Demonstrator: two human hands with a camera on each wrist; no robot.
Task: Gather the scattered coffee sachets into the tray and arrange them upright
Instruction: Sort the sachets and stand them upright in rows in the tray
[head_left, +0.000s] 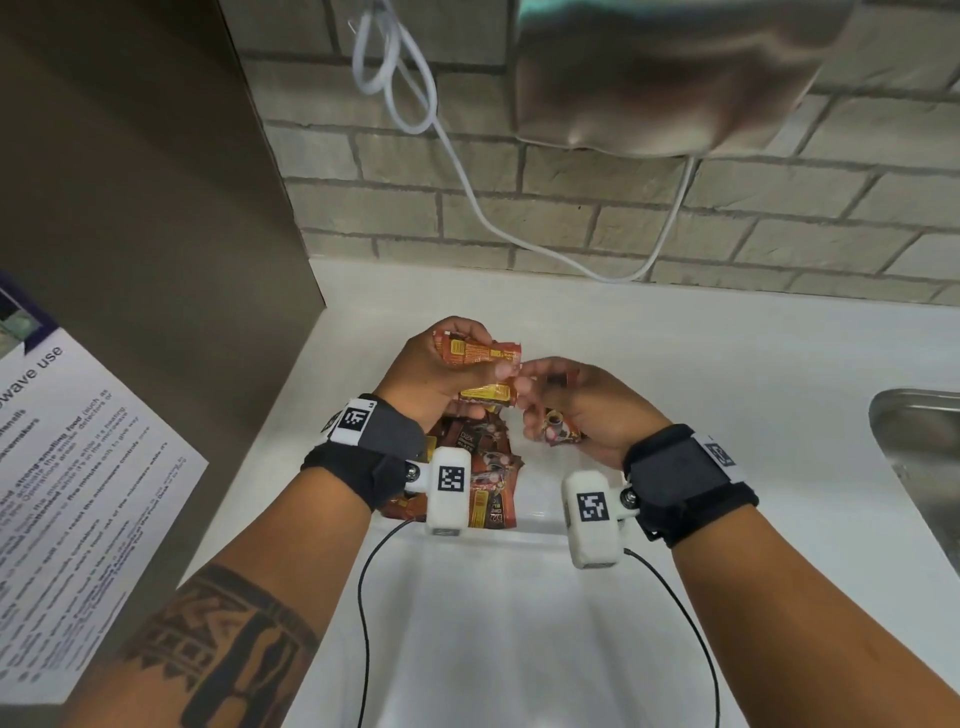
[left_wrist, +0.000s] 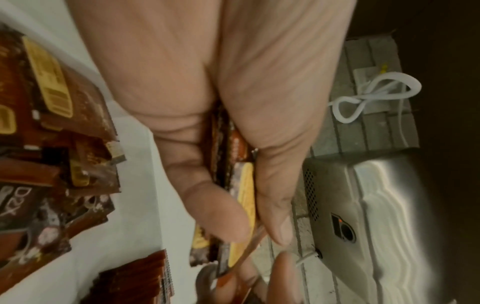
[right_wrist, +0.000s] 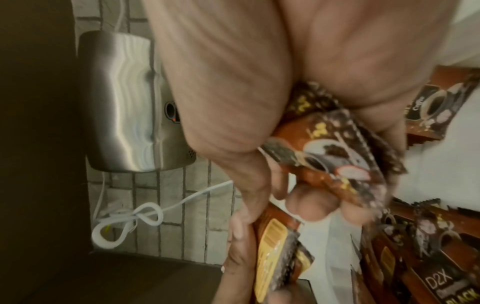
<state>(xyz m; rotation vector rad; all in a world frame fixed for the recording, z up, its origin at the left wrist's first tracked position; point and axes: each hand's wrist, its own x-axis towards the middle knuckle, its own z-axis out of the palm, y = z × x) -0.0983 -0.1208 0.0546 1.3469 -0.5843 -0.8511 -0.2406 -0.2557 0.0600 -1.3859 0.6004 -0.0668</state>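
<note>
Two hands (head_left: 511, 387) (both gripping), several sachets (head_left: 480, 353).

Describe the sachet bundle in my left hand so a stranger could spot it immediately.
Start at the white countertop below the brick wall, left of the steel sink. Above the loose pile of brown coffee sachets, the left hand grips a bundle of orange-brown sachets. Only these show yellow barcode panels and are raised off the counter.
</note>
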